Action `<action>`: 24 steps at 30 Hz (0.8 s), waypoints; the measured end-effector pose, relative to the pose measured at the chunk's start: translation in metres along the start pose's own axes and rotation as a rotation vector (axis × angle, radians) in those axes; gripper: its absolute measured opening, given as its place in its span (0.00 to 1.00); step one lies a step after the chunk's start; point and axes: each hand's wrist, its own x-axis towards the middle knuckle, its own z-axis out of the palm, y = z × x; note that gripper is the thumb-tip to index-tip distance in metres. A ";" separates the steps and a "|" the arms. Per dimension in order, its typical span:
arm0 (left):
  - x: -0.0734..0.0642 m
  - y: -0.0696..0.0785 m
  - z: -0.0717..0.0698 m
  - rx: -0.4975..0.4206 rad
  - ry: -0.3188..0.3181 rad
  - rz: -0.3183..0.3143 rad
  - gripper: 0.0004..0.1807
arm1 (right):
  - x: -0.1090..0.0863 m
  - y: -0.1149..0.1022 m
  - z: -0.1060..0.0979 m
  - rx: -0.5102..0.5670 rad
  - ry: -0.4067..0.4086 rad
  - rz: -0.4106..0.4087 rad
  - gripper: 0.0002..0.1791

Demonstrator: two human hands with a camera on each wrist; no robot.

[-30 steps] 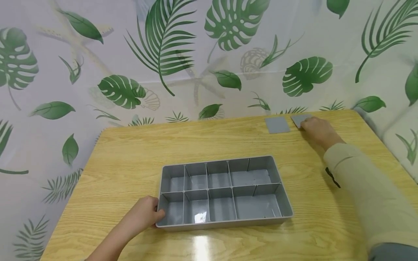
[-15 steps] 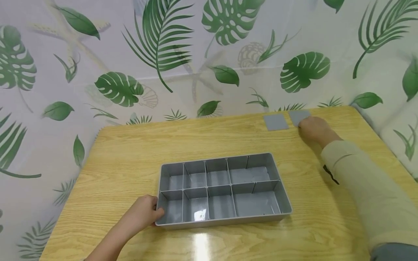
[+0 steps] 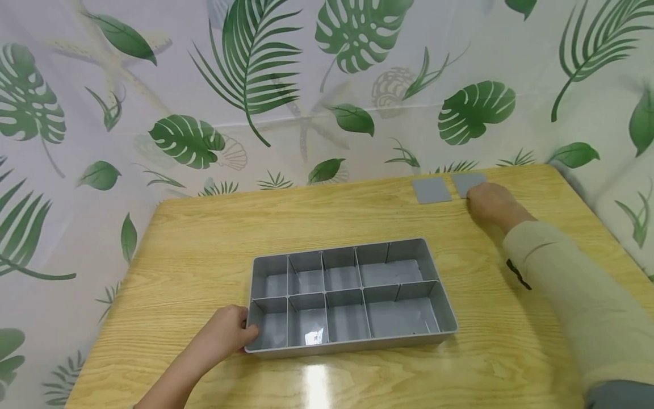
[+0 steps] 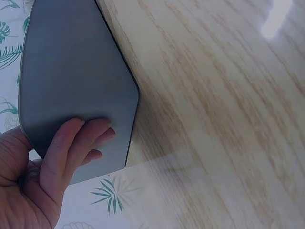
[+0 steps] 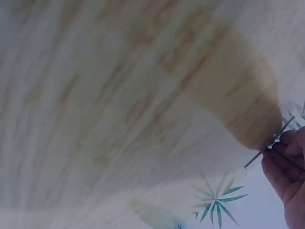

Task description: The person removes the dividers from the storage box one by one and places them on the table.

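Observation:
A grey storage box [image 3: 352, 343] with several compartments stands on the wooden table. My left hand [image 3: 225, 335] grips the box's left wall near its front corner, the thumb over the rim on the inside. In the left wrist view, the fingers of my left hand [image 4: 59, 167] lie against the box's outer wall [image 4: 71, 71]. At the far right of the table, my right hand [image 3: 493, 203] pinches the near edge of a small grey square panel [image 3: 467, 183]. The right wrist view shows that panel [image 5: 253, 159] edge-on as a thin line at the fingertips [image 5: 271, 160].
A second grey square panel [image 3: 431, 191] lies flat just left of the first, with a narrow gap between them. Behind the table [image 3: 204, 238] hangs a leaf-patterned cloth [image 3: 306, 85], close to its back edge.
The panel at my right hand has turned slightly and now lies more squarely beside the other panel. My left hand and the box stay put; the head view has shifted a little.

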 end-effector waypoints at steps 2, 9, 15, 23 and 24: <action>0.000 0.000 0.000 0.001 -0.002 -0.001 0.12 | 0.000 0.000 0.000 0.005 -0.002 0.011 0.13; 0.000 0.000 0.000 0.011 -0.005 0.015 0.12 | -0.003 0.004 -0.002 -0.046 0.031 0.021 0.12; 0.002 0.000 0.000 0.021 -0.001 0.019 0.12 | -0.006 0.001 -0.012 -0.109 0.087 -0.025 0.06; 0.000 -0.001 0.000 0.030 0.002 0.029 0.13 | -0.009 -0.027 -0.025 -0.113 0.128 -0.118 0.06; 0.001 -0.001 0.000 0.028 0.002 0.027 0.13 | -0.010 -0.031 -0.027 -0.123 0.141 -0.141 0.07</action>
